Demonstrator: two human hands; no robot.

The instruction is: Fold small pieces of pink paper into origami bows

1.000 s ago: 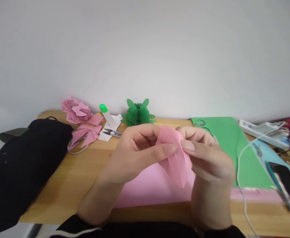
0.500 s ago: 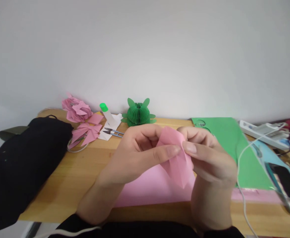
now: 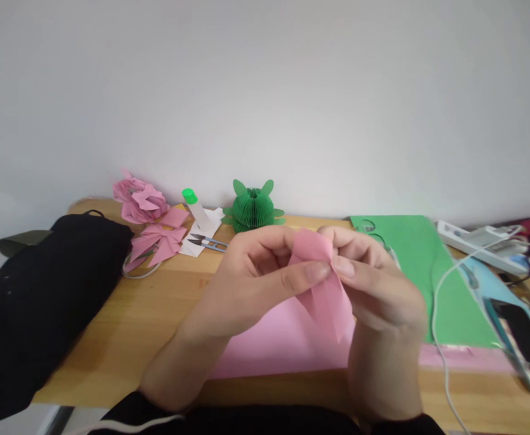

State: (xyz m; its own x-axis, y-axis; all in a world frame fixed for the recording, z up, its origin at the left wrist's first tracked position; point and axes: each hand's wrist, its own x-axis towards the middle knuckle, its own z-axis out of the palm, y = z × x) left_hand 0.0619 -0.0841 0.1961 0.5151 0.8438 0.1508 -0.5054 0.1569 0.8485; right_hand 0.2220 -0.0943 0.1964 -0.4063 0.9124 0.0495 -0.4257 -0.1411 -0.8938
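Observation:
My left hand [image 3: 242, 284] and my right hand [image 3: 378, 290] are raised together over the wooden desk [image 3: 124, 326]. Both pinch one folded piece of pink paper [image 3: 326, 296] between thumb and fingers, thumbs nearly touching at its front. The paper's pointed lower end hangs down between the hands. Its upper part is partly hidden behind my fingers. Under the hands a flat pink sheet [image 3: 274, 344] lies on the desk.
A black bag [image 3: 38, 296] fills the left side. At the back lie pink paper flowers [image 3: 140, 202], folded pink pieces [image 3: 158, 241], a green-capped glue stick [image 3: 195, 208], small snips [image 3: 205, 243] and a green paper ornament [image 3: 252, 208]. Right: green sheet [image 3: 410, 254], power strip [image 3: 482, 238], white cable [image 3: 441, 302], phone [image 3: 525, 332].
My thumbs have closed a little tighter on the pink paper and the right hand has shifted slightly. Everything on the desk stays where it was.

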